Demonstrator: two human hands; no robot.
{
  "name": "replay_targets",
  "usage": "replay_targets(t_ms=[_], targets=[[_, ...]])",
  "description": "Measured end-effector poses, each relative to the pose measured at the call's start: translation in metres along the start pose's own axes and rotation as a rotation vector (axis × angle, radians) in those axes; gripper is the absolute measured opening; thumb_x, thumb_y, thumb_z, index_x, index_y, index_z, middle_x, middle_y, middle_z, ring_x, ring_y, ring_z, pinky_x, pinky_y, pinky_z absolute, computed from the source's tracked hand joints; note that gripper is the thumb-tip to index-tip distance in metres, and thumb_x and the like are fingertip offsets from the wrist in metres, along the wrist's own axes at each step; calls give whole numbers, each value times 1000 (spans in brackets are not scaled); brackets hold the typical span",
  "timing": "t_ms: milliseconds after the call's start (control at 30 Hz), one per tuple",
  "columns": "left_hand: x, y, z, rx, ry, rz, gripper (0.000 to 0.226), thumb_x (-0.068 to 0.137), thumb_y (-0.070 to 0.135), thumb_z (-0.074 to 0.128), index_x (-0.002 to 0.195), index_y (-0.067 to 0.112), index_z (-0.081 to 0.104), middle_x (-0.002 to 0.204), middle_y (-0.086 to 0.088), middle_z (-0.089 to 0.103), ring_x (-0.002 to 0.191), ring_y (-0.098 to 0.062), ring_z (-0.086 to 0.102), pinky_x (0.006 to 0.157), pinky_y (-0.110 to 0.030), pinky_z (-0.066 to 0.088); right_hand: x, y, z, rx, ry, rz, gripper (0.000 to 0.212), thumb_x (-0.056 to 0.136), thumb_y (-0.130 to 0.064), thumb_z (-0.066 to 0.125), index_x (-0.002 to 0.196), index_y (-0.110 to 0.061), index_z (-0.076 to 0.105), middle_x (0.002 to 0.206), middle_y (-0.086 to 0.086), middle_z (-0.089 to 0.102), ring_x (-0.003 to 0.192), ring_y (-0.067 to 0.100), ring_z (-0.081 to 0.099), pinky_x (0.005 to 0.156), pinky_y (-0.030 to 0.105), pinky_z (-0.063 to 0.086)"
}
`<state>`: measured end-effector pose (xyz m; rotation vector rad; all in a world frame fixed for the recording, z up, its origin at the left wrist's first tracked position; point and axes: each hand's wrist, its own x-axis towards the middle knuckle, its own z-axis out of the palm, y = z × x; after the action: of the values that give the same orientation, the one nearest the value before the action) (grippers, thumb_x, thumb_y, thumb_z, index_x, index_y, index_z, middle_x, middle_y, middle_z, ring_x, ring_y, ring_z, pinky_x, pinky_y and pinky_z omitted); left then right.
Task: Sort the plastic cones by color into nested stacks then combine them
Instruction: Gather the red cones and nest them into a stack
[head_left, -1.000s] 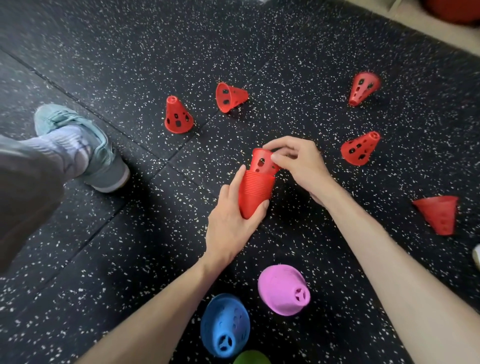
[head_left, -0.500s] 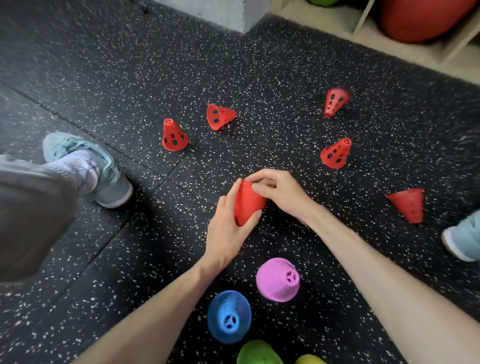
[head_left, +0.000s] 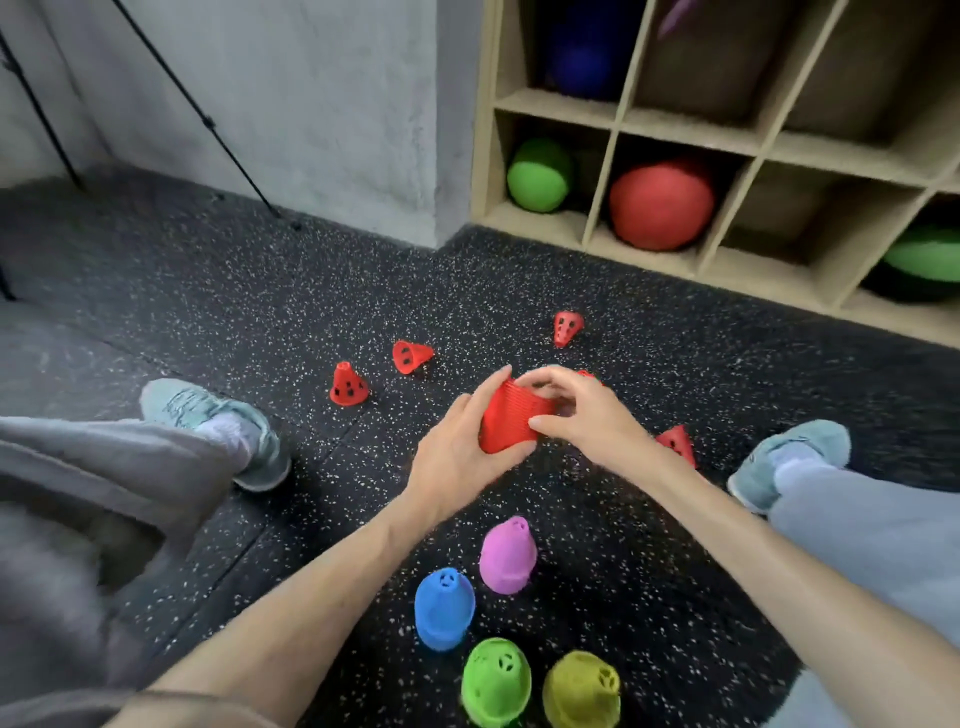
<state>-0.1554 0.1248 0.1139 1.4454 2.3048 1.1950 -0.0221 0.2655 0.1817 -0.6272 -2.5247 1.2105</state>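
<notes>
I have the red nested stack (head_left: 506, 421) raised off the speckled floor between both hands, its long axis tilted up and away from me, wide end low toward my left palm. My left hand (head_left: 457, 457) wraps the lower part, thumb and fingers curled around it. My right hand (head_left: 582, 415) pinches the top end, fingers bent over it. The loose red cones lie beyond and to either side: one upright (head_left: 348, 384) and one tipped (head_left: 410, 356) to the left, one farther off (head_left: 567, 328), one (head_left: 675, 444) just beside my right wrist. I judge that last one the nearest pick, on the right hand's side.
</notes>
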Motion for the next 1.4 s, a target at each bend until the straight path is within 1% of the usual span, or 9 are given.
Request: replay_targets(t_ms=[133,300,400,500,600,767,1000,1200,1400], targets=[[-8,45,-15,-11,11,61,89,82,68,69,151,62,14,137,11,56,110,-11,62,97,-44,54,-35,-27,-32,-50,53,-49,43,88,-9,74,120,-36,68,118,-9,70,115,5,63,105,43,49],[-6,77,-29,-27,-12,89,90,80,69,69,151,61,14,133,10,59,110,-14,63,98,-45,54,-46,-44,-68,-181,98,-53,22,99,-24,64,117,-35,72,116,-18,72,111,2,65,106,40,48],[-3,74,-12,-116,34,4,89,81,66,71,151,61,16,137,13,57,116,-11,61,101,-45,52,-44,-37,-85,-198,189,31,23,105,-30,52,115,-32,74,111,-20,70,108,0,63,97,31,46],[2,67,20,-209,97,-107,88,82,63,71,151,59,16,131,9,59,114,-13,60,98,-46,52,-38,-4,-92,-205,223,119,26,106,-32,51,114,-30,75,113,-18,71,110,2,62,96,31,45],[9,62,46,-185,52,-111,87,86,59,71,152,58,13,126,6,57,109,-14,58,93,-44,53,-38,41,-92,-239,178,236,28,107,-32,49,113,-28,76,119,-13,72,114,8,63,99,34,46],[20,51,78,-174,-52,-65,89,89,54,72,153,58,10,134,6,54,113,-12,55,95,-39,51,-29,93,-92,-184,234,409,34,108,-33,42,112,-25,75,110,-6,72,104,16,65,80,30,42],[28,30,122,-169,-82,-124,87,91,53,70,153,55,9,128,7,53,110,-14,55,91,-41,52,-10,136,-96,-116,287,474,30,107,-28,46,114,-23,75,106,-13,69,98,5,60,74,22,43],[26,17,149,-191,-114,-168,85,91,52,69,150,60,8,118,6,55,101,-15,57,86,-45,54,6,179,-107,-140,264,530,25,106,-26,51,117,-23,73,117,-11,67,108,9,59,88,28,40],[21,11,161,-248,-101,-164,84,91,50,70,150,59,11,130,12,53,111,-10,56,95,-40,52,20,231,-106,-246,235,624,24,103,-22,57,122,-26,71,133,-1,64,110,14,57,89,26,39]])
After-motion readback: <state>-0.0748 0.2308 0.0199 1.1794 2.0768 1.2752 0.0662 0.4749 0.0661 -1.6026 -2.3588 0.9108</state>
